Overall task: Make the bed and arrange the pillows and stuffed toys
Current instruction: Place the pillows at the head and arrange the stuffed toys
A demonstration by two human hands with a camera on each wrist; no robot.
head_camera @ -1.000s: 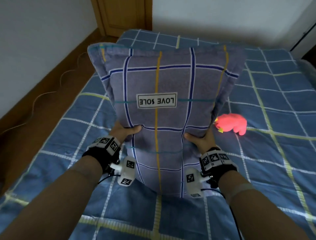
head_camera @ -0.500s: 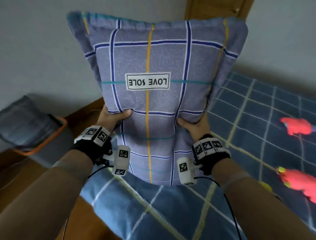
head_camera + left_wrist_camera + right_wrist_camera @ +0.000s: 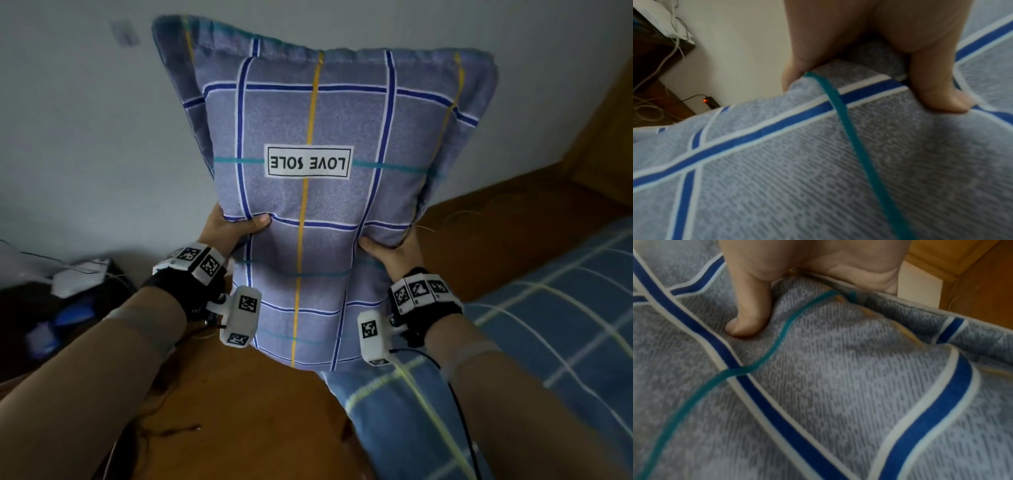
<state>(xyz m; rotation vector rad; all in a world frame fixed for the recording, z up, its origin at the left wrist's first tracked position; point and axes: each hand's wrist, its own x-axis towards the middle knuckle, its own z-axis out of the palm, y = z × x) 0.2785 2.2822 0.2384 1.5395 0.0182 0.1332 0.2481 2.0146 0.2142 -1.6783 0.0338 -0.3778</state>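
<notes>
A grey-blue checked pillow (image 3: 318, 192) with an upside-down "LOVE SOLE" label hangs upright in the air before a pale wall. My left hand (image 3: 236, 228) grips its left side, thumb on the front face. My right hand (image 3: 394, 248) grips its right side the same way. In the left wrist view the pillow fabric (image 3: 818, 162) fills the frame, the left thumb (image 3: 935, 91) pressed into it. The right wrist view shows the pillow cloth (image 3: 828, 386) bunched under the right thumb (image 3: 750, 311). The bed (image 3: 534, 359), under a blue checked cover, lies at the lower right.
Brown wooden floor (image 3: 239, 421) runs below the pillow, with a thin cable on it. A dark stand with white items and cords (image 3: 65, 291) sits at the left by the wall. A small charger with a red light (image 3: 710, 100) lies on the floor.
The view has swung left, away from the bed toward the wall and floor. The pillow stays held in both hands. The pink toys have left the view.
</notes>
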